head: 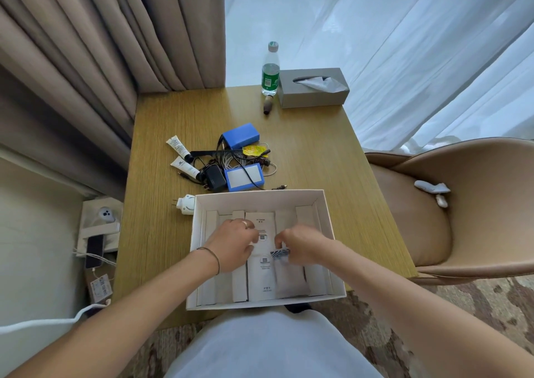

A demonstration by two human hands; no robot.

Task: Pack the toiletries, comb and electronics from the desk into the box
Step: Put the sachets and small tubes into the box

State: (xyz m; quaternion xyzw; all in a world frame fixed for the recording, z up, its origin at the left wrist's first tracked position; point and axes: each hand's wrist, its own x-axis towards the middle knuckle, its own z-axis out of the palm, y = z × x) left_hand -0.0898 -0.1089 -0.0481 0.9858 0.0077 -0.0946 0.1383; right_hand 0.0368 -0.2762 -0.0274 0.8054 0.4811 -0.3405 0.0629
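A white box (260, 198) stands at the desk's near edge, lined with several flat white sachets and packets. Both hands are inside it. My left hand (234, 243) rests fingers-down on a white packet (261, 276). My right hand (300, 246) pinches a small blue-and-white striped sachet (278, 254). Beyond the box lie two white tubes (179, 146) (186, 168), a black comb (215, 153), two blue battery packs (239, 136) (244, 176), a black adapter (215, 178) with tangled cables, and a white plug (186, 204) at the box's left corner.
A water bottle (270, 69), a grey tissue box (313, 88) and a small brown object (268, 105) stand at the desk's far edge. A tan chair (450, 204) is on the right. Curtains hang behind; a phone and cables lie left of the desk.
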